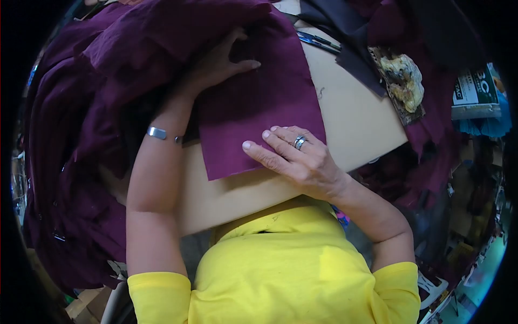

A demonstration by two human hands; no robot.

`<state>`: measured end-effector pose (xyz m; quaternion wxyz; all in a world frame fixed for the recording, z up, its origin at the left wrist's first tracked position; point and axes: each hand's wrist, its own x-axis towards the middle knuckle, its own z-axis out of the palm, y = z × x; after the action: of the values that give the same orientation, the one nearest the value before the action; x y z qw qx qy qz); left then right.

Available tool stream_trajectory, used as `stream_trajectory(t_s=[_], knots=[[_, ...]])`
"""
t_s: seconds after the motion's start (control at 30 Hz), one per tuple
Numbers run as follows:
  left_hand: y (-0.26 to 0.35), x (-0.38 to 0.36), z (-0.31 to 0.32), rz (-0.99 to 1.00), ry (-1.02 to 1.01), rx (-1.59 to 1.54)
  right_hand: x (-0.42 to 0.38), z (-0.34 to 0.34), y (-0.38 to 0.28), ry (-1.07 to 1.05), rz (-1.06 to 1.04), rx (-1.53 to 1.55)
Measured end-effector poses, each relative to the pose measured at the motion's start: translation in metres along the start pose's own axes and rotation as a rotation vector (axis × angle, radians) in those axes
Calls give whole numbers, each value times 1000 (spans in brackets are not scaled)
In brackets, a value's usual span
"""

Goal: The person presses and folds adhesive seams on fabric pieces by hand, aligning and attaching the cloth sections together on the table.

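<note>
A maroon fabric panel lies flat on a pale tabletop, its cut lower edge facing me. My right hand rests on its lower right part, the fingers stretched out over the cloth. Farther up the panel, my left hand is spread, with a wide gap between thumb and index finger; its other fingers are hard to see in shadow. A large heap of maroon cloth bunches beside and beyond my left forearm. Neither hand grips anything that I can see.
Dark-handled scissors lie beyond the panel, next to dark cloth. A crumpled yellowish item sits at the tabletop's right edge. Farther right are a green-and-white printed package and hanging maroon scraps.
</note>
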<state>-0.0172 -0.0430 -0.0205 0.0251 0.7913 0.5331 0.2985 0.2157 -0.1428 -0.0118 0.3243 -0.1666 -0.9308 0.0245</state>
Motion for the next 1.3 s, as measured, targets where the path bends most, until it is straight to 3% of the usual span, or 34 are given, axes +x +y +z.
stream_trajectory(t_s=[0.23,0.33,0.37,0.47,0.5,0.57,0.67,0.77,0.87,0.97,1.03,1.17,1.23,1.3], knots=[[-6,6,10,-225,-114,-200,-31,-20,-19,-17,183,350],[3,0,1,-168,-142,-181,-80,-42,-16,230,285,232],[6,-2,-2,-138,-143,-148,-98,-53,-17,242,470,74],[12,-4,-8,-101,-161,-96,-167,-54,6,411,915,-26],[14,-4,-9,-124,-179,-112,-191,-52,19,361,1024,-95],[14,-4,-7,-133,-188,-120,-225,-52,50,-36,966,-319],[6,-4,-5,-103,-161,-116,-266,-26,78,-426,1098,-536],[-1,-3,-6,-89,-152,-151,-273,-20,94,-589,1214,-450],[-1,-4,-6,-90,-142,-188,-331,7,124,-545,1135,-444],[-2,-4,-6,-99,-129,-240,-341,13,127,-555,1090,-457],[-5,-3,-7,-62,-108,-255,-326,1,117,-488,1138,-415],[4,2,-11,-215,-89,-307,-267,-22,83,-339,1145,-423],[2,7,-12,-224,-89,-285,-255,-23,63,-414,1117,-507],[-39,17,14,-109,-43,-391,-253,-25,52,-510,1116,-574]])
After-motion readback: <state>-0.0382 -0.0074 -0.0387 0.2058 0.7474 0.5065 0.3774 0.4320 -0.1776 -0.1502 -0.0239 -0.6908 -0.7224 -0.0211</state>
